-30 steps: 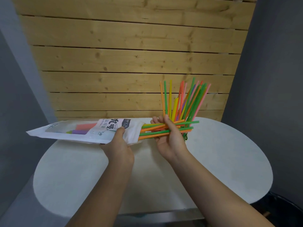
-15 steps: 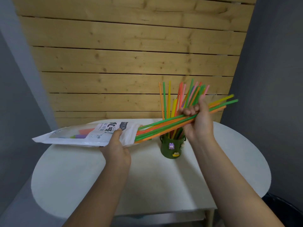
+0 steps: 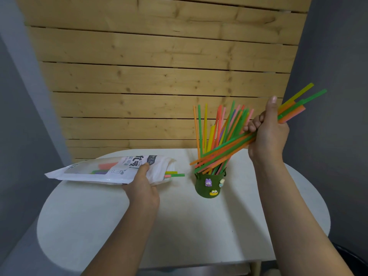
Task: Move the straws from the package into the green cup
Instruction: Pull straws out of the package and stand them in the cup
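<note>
My right hand [image 3: 266, 134] is shut on a bundle of green, orange and yellow straws [image 3: 225, 150], held slanted with their lower ends just above the green cup [image 3: 210, 185]. The cup stands on the table with small figures stuck on its front and holds several upright straws [image 3: 217, 126]. My left hand [image 3: 142, 188] grips the white straw package [image 3: 105, 171] near its open right end, low over the table. A few straw ends [image 3: 175, 174] poke out of the package mouth; more show through its clear window.
The round white table [image 3: 189, 226] stands against a wooden plank wall [image 3: 159, 76]. Grey walls close in on both sides. A dark object [image 3: 354, 255] sits low at the right, beside the table's edge.
My right hand has pulled the bundle fully out of the package and carried it up and to the right, over the cup. The package has dropped lower toward the table.
</note>
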The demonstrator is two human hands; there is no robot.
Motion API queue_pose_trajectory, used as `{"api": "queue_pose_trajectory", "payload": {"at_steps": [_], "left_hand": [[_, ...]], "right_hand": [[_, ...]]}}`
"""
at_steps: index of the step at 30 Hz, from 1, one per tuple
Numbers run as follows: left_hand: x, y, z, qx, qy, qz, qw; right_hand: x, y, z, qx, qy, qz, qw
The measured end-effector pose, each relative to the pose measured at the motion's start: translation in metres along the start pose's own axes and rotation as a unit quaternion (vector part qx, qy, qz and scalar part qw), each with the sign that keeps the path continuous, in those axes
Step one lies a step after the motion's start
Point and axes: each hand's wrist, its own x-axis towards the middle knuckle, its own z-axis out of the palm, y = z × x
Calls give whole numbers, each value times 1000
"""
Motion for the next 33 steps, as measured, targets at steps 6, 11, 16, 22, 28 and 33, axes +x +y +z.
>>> {"api": "queue_pose_trajectory", "payload": {"at_steps": [6, 11, 16, 22, 28, 33], "left_hand": [[0, 2, 0, -6, 1, -6, 1000], [-1, 3, 0, -9, 3, -3, 1000], [1, 0, -1, -6, -5, -3, 1000], [1, 2, 1, -17, -11, -1, 1000], [6, 2, 0, -13, -14, 3, 1000], [6, 3, 2, -6, -3, -1, 1000]], "right_hand": [[5, -10, 3, -42, 40, -42, 997], [8, -6, 5, -117, 53, -57, 990], [7, 12, 10, -212, 54, -57, 974], [16, 11, 7, -194, 107, -45, 974], [22, 10, 3, -152, 139, -95, 974], [25, 12, 2, -145, 149, -114, 971]]}}
